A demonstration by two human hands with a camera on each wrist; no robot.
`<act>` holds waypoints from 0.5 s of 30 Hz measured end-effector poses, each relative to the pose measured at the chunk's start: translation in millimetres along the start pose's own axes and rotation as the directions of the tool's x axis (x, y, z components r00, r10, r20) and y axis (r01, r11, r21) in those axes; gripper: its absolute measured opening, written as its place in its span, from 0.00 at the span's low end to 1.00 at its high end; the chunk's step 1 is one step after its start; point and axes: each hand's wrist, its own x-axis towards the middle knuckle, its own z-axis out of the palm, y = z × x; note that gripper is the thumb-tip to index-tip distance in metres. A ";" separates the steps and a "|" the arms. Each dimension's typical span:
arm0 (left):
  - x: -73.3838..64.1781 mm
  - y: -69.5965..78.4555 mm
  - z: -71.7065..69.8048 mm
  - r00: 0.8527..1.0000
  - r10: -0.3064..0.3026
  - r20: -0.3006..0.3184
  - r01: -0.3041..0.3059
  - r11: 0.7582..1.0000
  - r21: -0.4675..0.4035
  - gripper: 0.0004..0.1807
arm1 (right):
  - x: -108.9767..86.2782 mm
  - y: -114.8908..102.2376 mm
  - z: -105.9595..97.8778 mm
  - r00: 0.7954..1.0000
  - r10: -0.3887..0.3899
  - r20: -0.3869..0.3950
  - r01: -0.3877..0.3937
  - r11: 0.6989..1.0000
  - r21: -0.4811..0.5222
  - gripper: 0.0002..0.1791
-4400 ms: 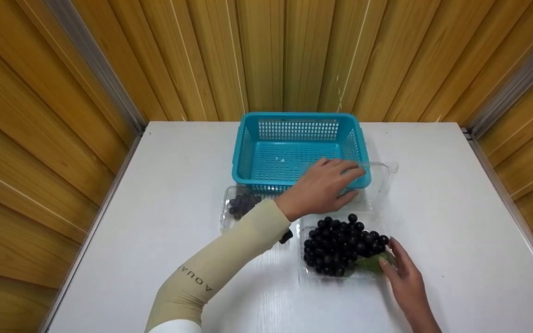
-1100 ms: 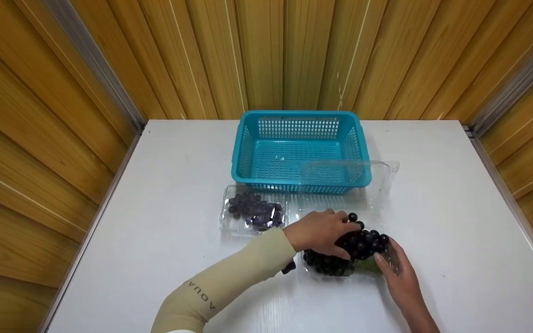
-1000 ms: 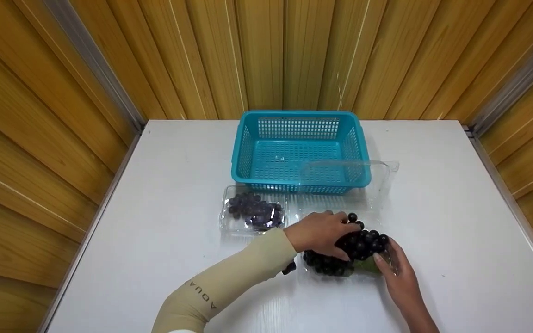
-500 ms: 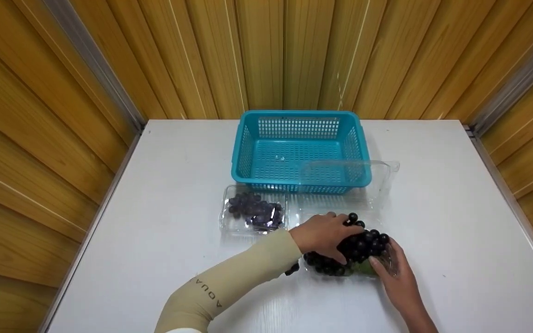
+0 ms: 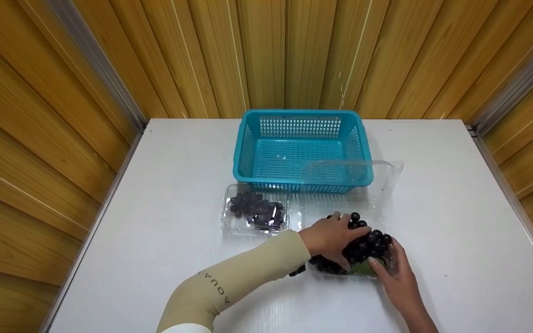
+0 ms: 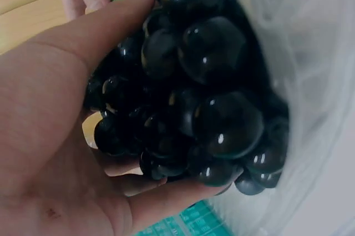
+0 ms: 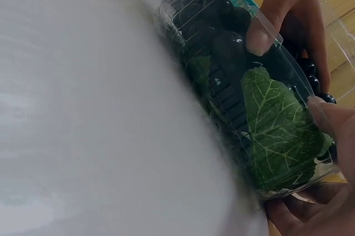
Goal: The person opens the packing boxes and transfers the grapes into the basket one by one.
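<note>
A bunch of black grapes (image 5: pixel 361 245) with a green leaf (image 7: pixel 277 130) sits in a clear plastic clamshell box (image 7: pixel 266 194). My left hand (image 5: pixel 331 238) reaches over the bunch from the left and grips it; in the left wrist view, thumb and fingers curl round the grapes (image 6: pixel 216 119). At the right end of the box, my right hand (image 5: pixel 400 282) holds its wall, thumb on the rim and fingers beneath. The box's lid (image 5: pixel 382 185) stands raised behind the grapes, overlapping the basket's front in the head view.
A blue-green plastic basket (image 5: pixel 303 182) with nothing in it stands behind on the white table (image 5: pixel 164 203). A closed clear box (image 5: pixel 227 219) of dark purple grapes lies in front of its left corner. Wood-look panels (image 5: pixel 266 55) enclose the back and sides.
My left hand has come down from by the raised lid onto the black grapes, then shifted slightly right with them. My right thumb has moved a little left along the box's end.
</note>
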 end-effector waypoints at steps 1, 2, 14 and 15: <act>0.3 0.8 0.7 1.000 0.008 -0.015 -0.007 1.000 0.017 0.54 | -0.1 -0.1 -0.1 1.000 0.004 0.001 -0.004 1.000 -0.004 0.52; 0.9 1.2 1.7 0.999 0.016 -0.030 -0.015 0.999 0.031 0.52 | -0.3 0.0 0.0 1.000 0.005 0.002 -0.005 1.000 -0.006 0.52; 18.2 1.5 2.0 1.000 0.011 -0.011 -0.012 0.998 -0.066 0.53 | -0.8 0.9 3.6 1.000 0.002 -0.028 -0.003 0.999 -0.038 0.50; 19.9 1.9 1.3 1.000 0.011 0.004 -0.010 0.997 -0.081 0.53 | -0.8 1.1 3.9 0.999 0.001 -0.035 -0.003 0.999 -0.043 0.50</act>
